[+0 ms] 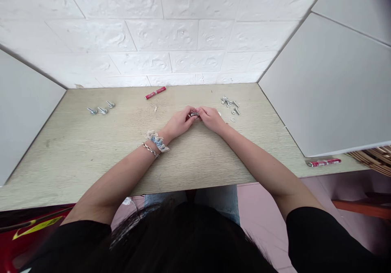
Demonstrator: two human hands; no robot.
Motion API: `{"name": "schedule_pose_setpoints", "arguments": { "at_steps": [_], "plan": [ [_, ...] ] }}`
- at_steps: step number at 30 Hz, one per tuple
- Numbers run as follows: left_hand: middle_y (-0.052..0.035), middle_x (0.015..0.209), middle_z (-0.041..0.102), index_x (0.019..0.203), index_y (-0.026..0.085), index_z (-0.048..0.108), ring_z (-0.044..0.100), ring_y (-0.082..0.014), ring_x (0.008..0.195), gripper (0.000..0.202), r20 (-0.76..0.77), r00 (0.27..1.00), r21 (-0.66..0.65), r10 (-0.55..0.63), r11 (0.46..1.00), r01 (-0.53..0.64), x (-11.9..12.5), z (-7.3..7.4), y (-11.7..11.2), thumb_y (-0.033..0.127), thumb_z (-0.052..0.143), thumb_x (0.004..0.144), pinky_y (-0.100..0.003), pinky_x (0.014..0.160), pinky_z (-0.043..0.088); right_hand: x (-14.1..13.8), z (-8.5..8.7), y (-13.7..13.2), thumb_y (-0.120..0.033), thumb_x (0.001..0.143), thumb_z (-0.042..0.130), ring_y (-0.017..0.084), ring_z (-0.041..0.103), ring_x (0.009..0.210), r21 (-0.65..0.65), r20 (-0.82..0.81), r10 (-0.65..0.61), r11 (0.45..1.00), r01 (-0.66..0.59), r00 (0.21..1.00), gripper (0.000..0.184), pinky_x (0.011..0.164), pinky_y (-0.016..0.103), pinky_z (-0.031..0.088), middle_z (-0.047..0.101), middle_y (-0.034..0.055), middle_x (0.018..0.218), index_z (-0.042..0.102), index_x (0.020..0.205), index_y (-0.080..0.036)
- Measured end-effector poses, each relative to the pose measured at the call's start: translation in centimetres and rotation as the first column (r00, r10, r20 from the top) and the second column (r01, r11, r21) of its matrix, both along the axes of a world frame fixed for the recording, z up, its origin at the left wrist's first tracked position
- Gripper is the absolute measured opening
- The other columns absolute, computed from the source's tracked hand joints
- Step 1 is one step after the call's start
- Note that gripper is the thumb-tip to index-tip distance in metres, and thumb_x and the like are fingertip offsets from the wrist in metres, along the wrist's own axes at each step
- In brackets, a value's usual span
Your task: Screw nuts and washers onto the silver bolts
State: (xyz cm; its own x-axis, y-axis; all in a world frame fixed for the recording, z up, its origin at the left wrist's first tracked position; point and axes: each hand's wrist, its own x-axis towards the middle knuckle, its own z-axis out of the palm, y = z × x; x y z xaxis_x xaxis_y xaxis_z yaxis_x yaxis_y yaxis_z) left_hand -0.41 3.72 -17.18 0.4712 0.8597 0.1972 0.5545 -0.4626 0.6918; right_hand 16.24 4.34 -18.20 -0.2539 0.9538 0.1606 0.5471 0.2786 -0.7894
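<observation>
Near the middle of the wooden table, my left hand (181, 122) and my right hand (210, 118) meet around a small metal bolt (194, 114). The fingers of both hands are closed on it, the left at one end and the right at the other. Whether a nut or washer is on the bolt is too small to tell. To the right of my right hand lies a loose group of bolts and nuts (226, 100), with a flat washer (233, 119) in front of them. Far to the left, three bolts (102, 110) with wide heads rest on the table.
A red tube-like packet (155, 93) lies near the white brick-patterned wall (165, 36). Another red packet (324, 163) is at the right front edge, next to a wicker basket (375, 159). Pale panels (332, 73) bound the table (76, 155) on both sides. Dark crumbs are scattered left of centre.
</observation>
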Motion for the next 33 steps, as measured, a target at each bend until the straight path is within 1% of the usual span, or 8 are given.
{"name": "schedule_pose_setpoints", "arguments": {
  "at_steps": [6,10,18,28,33],
  "plan": [
    [0.0001,0.080,0.063,0.104,0.017,0.053,0.056,-0.0121,0.068,0.022,0.000,1.000,0.005,-0.006,1.000,0.006,0.07,0.05,0.02,0.028,0.048,0.087,-0.026,0.071,0.043,0.02,0.04,-0.05,-0.045,0.090,0.031,0.012,0.047,0.065,-0.008,0.002,0.004,1.000,-0.004,1.000,0.042,0.062,0.025,0.032,0.057,0.0007,0.066,0.050,0.066,-0.016],
    [0.0001,0.079,0.063,0.104,0.016,0.053,0.056,-0.0123,0.067,0.022,-0.011,1.000,0.010,-0.002,1.000,0.002,0.02,-0.04,0.09,0.028,0.048,0.087,-0.026,0.070,0.043,0.00,0.09,-0.06,-0.044,0.091,0.032,0.012,0.046,0.065,-0.001,0.018,-0.002,1.000,0.002,1.000,0.041,0.062,0.025,0.032,0.055,0.0003,0.065,0.048,0.065,-0.017],
    [-0.0003,0.077,0.061,0.102,0.016,0.054,0.054,-0.0130,0.067,0.021,-0.060,0.998,0.024,0.007,1.000,-0.006,-0.04,-0.38,0.47,0.028,0.046,0.087,-0.027,0.068,0.042,-0.14,0.16,-0.03,-0.038,0.091,0.036,0.012,0.045,0.065,0.021,0.115,-0.016,1.000,0.014,0.993,0.035,0.062,0.025,0.029,0.053,-0.0002,0.065,0.042,0.063,-0.018],
    [-0.0017,0.081,0.061,0.096,0.016,0.054,0.054,-0.0134,0.070,0.016,-0.078,0.997,0.028,0.004,1.000,-0.002,0.01,-0.17,0.41,0.025,0.044,0.087,-0.027,0.070,0.042,-0.24,0.23,-0.23,-0.038,0.090,0.037,0.013,0.045,0.065,0.056,0.167,0.002,0.998,-0.012,0.986,0.032,0.062,0.026,0.028,0.054,0.0004,0.066,0.041,0.065,-0.018],
    [-0.0012,0.078,0.061,0.095,0.017,0.054,0.053,-0.0132,0.068,0.017,-0.091,0.996,0.022,0.011,1.000,-0.009,0.10,-0.09,0.35,0.027,0.044,0.087,-0.027,0.067,0.041,-0.28,0.28,-0.24,-0.038,0.090,0.037,0.013,0.046,0.066,0.063,0.184,0.006,0.998,-0.018,0.983,0.031,0.063,0.026,0.029,0.055,0.0010,0.068,0.043,0.067,-0.018]
  ]
}}
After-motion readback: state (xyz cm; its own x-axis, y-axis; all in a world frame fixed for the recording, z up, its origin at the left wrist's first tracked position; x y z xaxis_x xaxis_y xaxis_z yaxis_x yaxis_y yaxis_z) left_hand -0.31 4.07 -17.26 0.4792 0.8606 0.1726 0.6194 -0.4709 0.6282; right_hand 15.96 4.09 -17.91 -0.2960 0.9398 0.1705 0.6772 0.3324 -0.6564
